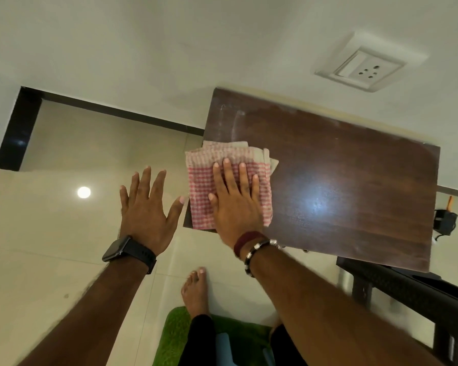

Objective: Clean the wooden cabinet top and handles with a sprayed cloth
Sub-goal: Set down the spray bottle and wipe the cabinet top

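My right hand lies flat on the cloth, fingers straight and spread, pressing the pink checked fabric onto the left end of the cabinet top. The cloth is folded and hangs a little over the top's left edge. My left hand hovers just beside it over the floor, fingers straight and fanned, holding nothing. A black watch sits on that wrist. A pale smear, maybe dust, shows on the wood near the wall. A socket is set in the wall above.
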